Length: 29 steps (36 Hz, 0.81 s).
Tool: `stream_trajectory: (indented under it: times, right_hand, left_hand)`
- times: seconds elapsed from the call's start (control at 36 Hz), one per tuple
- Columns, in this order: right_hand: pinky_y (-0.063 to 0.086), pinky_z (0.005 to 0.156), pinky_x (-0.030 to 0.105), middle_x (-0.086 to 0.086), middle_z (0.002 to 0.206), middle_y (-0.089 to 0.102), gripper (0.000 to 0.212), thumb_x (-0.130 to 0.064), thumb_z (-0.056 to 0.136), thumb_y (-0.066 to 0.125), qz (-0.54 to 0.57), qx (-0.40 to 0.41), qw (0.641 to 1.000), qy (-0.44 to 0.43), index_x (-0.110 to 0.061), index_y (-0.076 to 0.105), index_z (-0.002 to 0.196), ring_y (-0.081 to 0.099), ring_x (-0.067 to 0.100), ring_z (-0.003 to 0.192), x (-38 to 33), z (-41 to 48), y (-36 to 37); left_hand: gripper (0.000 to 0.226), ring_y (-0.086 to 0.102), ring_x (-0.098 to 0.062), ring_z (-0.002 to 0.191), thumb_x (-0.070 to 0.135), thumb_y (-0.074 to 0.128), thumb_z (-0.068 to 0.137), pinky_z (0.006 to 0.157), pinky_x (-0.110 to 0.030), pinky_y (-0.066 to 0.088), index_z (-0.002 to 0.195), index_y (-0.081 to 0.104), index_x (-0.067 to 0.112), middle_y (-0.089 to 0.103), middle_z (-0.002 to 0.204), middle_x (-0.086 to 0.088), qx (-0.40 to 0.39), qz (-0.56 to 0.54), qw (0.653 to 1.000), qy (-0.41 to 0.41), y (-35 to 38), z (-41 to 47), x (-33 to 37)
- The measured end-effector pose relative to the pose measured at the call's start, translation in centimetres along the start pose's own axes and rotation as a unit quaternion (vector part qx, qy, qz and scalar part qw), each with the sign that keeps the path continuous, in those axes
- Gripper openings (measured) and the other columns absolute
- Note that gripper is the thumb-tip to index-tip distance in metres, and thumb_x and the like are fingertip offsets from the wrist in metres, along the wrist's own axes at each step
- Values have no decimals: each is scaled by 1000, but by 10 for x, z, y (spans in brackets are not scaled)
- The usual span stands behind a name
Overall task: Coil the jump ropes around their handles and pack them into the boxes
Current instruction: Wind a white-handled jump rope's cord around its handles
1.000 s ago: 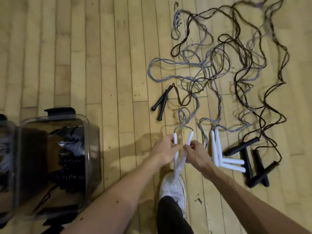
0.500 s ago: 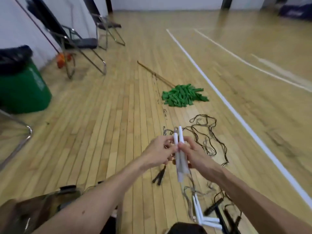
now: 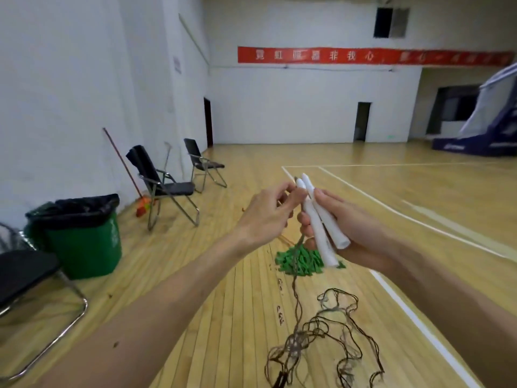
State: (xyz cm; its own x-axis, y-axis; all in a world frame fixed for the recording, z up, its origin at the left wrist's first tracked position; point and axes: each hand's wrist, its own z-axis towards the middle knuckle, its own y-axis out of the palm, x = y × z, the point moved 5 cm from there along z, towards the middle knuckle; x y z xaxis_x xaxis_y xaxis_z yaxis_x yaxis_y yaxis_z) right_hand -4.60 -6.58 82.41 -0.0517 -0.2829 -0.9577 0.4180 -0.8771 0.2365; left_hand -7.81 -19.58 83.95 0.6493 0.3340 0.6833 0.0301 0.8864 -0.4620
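Observation:
Two white jump rope handles (image 3: 319, 219) are held together, side by side, in front of me at chest height. My right hand (image 3: 344, 228) grips them around their lower half. My left hand (image 3: 268, 214) pinches the grey rope (image 3: 296, 287) just below the handle tips. From there the rope hangs down to a tangle of grey and dark ropes (image 3: 324, 340) on the wooden floor. No box is in view.
A green mop head (image 3: 300, 261) lies on the floor behind the hands. Two folding chairs (image 3: 165, 186) and a green bin (image 3: 81, 236) stand along the left wall, with another chair (image 3: 30, 278) at the near left. White court lines run to the right.
Both hands lifted the white handles from the floor up to chest height and brought them together. The view swung up from the floor and the clear box to the hall.

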Motion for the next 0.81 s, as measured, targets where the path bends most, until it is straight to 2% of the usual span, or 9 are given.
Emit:
stream_trajectory:
  times: [0.06,0.14,0.19,0.28,0.33,0.5,0.64,0.75,0.81]
  right_hand:
    - [51,57,33,10,80,57,34,-27,96,57,13,-15,1000,-1,-12,53,126,54,21,66,-9,-9,8]
    - [51,54,29,9,77,57,44,-21,88,63,13,-20,1000,0,-8,52,128,55,18,63,-11,-20,14]
    - [51,52,27,8,76,56,40,-18,87,64,25,-29,999,19,-8,54,124,55,16,62,-6,-29,18]
    - [49,48,24,6,73,55,22,-14,88,63,53,-43,996,59,-8,57,108,53,14,57,8,-42,18]
    - [48,48,24,6,72,55,18,-12,88,64,47,-55,994,79,-7,58,104,53,13,55,20,-51,18]
    - [50,50,27,8,72,55,17,-11,86,68,26,-86,987,131,-3,58,98,55,16,56,60,-70,13]
    - [52,53,28,8,76,57,22,-12,89,66,14,-78,982,171,-5,57,108,58,16,59,84,-82,-2]
    - [54,52,30,10,78,57,34,-11,87,70,22,-65,984,167,-10,59,119,59,19,59,87,-92,-8]
    - [53,49,28,10,75,57,42,-13,81,72,39,-57,988,137,-12,59,121,59,19,55,78,-96,-10]
  left_hand:
    - [42,50,-13,60,59,49,95,61,-45,51,92,61,19,53,68,6,21,39,999,18,-10,0,10]
    - [39,45,-8,66,54,61,91,64,-34,45,92,57,15,51,75,8,68,61,995,38,-18,-6,20]
    - [44,50,-4,84,58,64,85,72,-21,44,104,52,20,53,97,10,74,71,994,23,-16,-14,18]
    - [71,48,-4,122,71,58,76,100,-25,42,133,40,32,47,135,11,21,27,999,-13,-2,-29,2]
    - [83,49,-6,130,79,56,70,107,-25,40,139,37,37,50,142,7,-20,-61,997,-38,11,-41,-9]
    - [94,68,-21,80,92,57,58,72,-36,57,117,62,19,70,86,-5,-61,-232,963,-119,62,-76,-35]
    - [94,54,-28,77,95,53,59,73,-46,46,107,61,14,59,87,-27,-79,-211,964,-139,85,-91,-54]
    - [112,50,-25,67,97,44,62,60,-34,48,108,59,-3,52,80,-15,-121,-204,962,-132,97,-95,-61]
    - [103,43,-16,53,97,41,63,50,-23,42,92,62,1,44,64,-10,-128,-202,961,-138,104,-101,-66]
